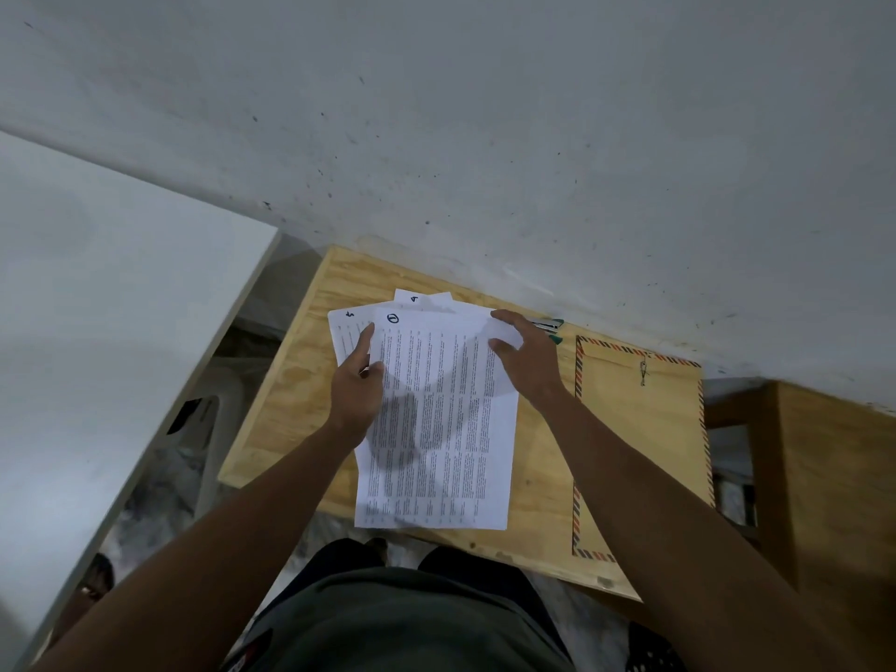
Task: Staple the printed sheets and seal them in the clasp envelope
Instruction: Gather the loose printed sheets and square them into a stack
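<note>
Several printed sheets (446, 429) lie fanned in a loose pile on the small plywood table (286, 390), with handwritten numbers at their top corners. My left hand (359, 385) holds the left edge of the top sheet, thumb on top and fingers tucked under it. At the pile's top right corner my right hand (523, 361) pinches the corner of the sheets, which bends upward. A brown clasp envelope (645, 438) with a striped border lies flat to the right of the pile. A stapler (550, 325) with green ends shows partly behind my right hand, by the wall.
The table stands against a grey wall (485, 138). A white board (97, 293) leans at the left. Another wooden piece of furniture (834, 477) is close on the right. My legs and dark shirt are at the table's near edge.
</note>
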